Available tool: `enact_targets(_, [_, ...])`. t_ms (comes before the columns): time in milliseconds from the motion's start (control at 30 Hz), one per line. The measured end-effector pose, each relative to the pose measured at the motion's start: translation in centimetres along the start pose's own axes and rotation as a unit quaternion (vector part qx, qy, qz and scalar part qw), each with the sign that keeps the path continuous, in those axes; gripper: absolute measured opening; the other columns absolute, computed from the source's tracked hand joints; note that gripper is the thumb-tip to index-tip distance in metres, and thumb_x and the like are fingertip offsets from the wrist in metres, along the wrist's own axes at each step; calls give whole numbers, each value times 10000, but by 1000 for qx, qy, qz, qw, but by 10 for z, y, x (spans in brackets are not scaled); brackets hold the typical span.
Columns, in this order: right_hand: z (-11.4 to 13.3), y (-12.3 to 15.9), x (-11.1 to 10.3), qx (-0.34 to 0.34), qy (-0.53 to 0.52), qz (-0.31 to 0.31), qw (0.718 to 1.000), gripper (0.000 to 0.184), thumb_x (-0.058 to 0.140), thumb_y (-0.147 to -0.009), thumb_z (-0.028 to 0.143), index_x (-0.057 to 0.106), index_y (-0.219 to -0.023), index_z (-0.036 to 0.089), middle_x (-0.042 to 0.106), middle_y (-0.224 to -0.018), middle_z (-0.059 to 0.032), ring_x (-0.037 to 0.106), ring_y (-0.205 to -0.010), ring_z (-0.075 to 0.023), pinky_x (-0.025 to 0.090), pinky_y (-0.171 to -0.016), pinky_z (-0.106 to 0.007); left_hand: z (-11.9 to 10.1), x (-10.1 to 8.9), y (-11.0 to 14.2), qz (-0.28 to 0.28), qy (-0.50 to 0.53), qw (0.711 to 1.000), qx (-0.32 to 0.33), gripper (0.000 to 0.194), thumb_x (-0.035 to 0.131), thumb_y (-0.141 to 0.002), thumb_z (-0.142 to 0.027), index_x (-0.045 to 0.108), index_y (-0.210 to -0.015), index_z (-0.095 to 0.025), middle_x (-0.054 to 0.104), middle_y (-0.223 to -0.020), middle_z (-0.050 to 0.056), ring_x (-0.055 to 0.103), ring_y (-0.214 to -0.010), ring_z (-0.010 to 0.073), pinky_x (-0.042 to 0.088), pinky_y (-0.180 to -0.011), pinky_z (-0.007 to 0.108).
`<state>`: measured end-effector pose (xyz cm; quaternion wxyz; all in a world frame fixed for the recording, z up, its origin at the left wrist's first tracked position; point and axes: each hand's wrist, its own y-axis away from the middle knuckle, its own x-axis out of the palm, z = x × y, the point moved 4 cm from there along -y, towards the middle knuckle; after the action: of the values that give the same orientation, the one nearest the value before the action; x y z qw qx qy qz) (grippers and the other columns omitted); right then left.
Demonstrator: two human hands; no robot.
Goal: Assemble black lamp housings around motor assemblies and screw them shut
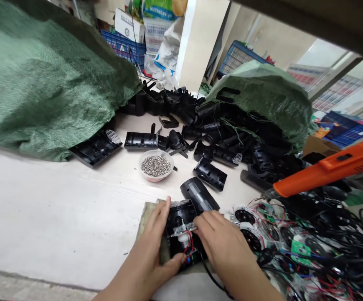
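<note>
One open black casing (174, 216) lies near the table's (43, 205) front edge; the left hand (152, 247) grasps its left side; the right hand (221, 239) touches its right, whether gripping I cannot tell; one bowl (155, 179), one black shell (199, 195) lie beyond.

From head height, we look forward and down across the surface (59, 209), with the left hand (153, 246) and right hand (220, 240) near us at lower centre and a blue crate (125, 49) far behind.
</note>
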<state>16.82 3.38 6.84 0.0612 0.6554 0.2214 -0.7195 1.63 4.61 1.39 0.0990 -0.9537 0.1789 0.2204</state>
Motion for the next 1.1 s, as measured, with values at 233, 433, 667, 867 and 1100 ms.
enact_targets(233, [-10, 2, -4, 17, -94, 37, 995, 179, 457, -890, 95, 591, -887, 215, 602, -788, -6, 545, -741, -183, 393, -666, -288, 1, 0, 0, -1, 6, 1000, 0, 932, 588, -732, -174, 57, -1482, -329, 274, -1514, 57, 247, -1392, 319, 314, -1085, 538])
enact_targets(433, [-2, -7, -13, -48, -24, 24, 998, 208, 479, -807, 25, 531, -716, 204, 555, -687, -3, 509, -663, -191, 378, -615, -304, 1, 2, 3, -8, 12, 1000, -9, 930, 596, -731, -179, 69, -1486, -306, 246, -1530, 62, 215, -1405, 312, 302, -1094, 525])
enact_targets(667, [-3, -2, -7, -16, -39, 46, 998, 218, 449, -836, 27, 582, -847, 199, 598, -767, -24, 555, -726, -201, 436, -645, -312, 2, 2, 0, -1, 15, 1000, -20, 911, 586, -742, -177, 71, -1483, -307, 264, -1512, 77, 233, -1398, 305, 256, -1110, 540])
enact_targets(867, [-24, 17, -20, 97, -138, 14, 985, 249, 380, -936, 128, 519, -1127, 207, 632, -1014, -54, 580, -931, -191, 475, -812, -361, 2, -2, 2, -5, 33, 999, -14, 838, 576, -791, -294, 90, -1471, -345, 268, -1503, 67, 227, -1394, 321, 247, -1100, 577])
enact_targets(1100, [-16, 26, -18, 131, -145, 32, 980, 235, 396, -929, 137, 586, -1054, 196, 639, -977, -53, 581, -912, -217, 486, -815, -409, 4, -2, 4, 1, -7, 1000, 12, 802, 548, -852, -340, 48, -1479, -317, 238, -1512, 97, 195, -1400, 325, 225, -1101, 597])
